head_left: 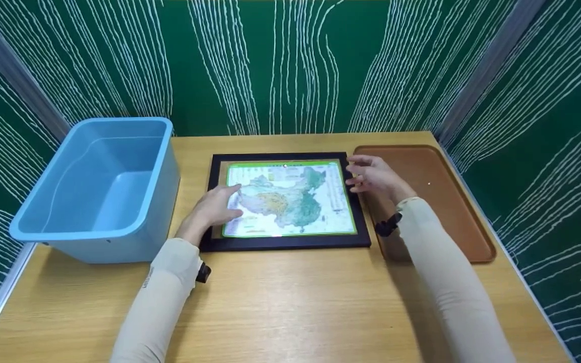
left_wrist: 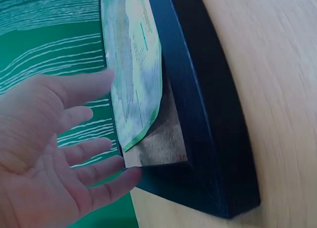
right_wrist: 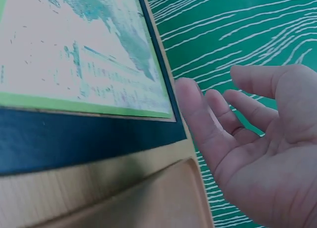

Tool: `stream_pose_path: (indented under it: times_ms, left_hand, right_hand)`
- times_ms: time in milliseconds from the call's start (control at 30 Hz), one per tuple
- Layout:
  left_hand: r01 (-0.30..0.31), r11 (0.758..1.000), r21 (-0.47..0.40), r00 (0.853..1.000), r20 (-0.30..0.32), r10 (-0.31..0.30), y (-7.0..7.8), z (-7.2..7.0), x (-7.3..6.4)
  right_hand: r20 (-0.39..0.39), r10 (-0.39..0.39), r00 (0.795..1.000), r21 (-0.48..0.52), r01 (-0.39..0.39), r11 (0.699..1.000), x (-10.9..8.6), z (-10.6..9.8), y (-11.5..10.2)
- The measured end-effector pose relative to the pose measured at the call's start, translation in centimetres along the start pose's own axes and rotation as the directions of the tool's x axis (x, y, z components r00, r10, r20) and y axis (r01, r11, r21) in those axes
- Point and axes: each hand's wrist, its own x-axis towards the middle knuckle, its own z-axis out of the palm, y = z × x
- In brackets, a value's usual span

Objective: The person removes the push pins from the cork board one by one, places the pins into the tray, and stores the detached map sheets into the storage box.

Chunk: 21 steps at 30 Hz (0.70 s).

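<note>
A map sheet [head_left: 290, 199] with a green border lies inside a black frame [head_left: 290, 243] on the table. Brown backing [left_wrist: 166, 144] shows at the frame's left side, where the sheet's corner lifts a little in the left wrist view. Over the left edge of the frame is my left hand [head_left: 213, 206], thumb and fingers spread, gripping nothing. My right hand [head_left: 375, 176] is at the frame's right edge, fingers apart and loosely bent, holding nothing. Whether either hand's fingertips touch the frame or sheet is hard to tell.
To the left stands a deep light-blue tub [head_left: 141, 222]. A brown tray [head_left: 437, 201] lies right of the frame, partly under my right forearm. Green walls with white wavy lines close off the back and sides of the wooden table [head_left: 290, 302].
</note>
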Motion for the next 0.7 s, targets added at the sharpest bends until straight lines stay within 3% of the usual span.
stream_pose_path:
  times_ms: [267,500,700]
  left_hand:
    - [0.015,0.999,0.033,0.996,0.088,-0.017,0.4,0.4,0.1]
    - [-0.007,0.991,0.136,0.986,0.163,-0.015,0.9,0.6,0.3]
    - [0.040,0.991,0.131,0.981,0.185,-0.064,1.1,0.7,0.3]
  right_hand:
    - [0.012,0.072,0.997,-0.049,-0.071,0.996,2.0,1.9,0.6]
    - [0.008,0.074,0.997,-0.019,-0.074,0.997,3.2,3.5,0.5]
    - [0.010,0.066,0.998,-0.002,-0.066,0.998,4.1,5.6,0.1]
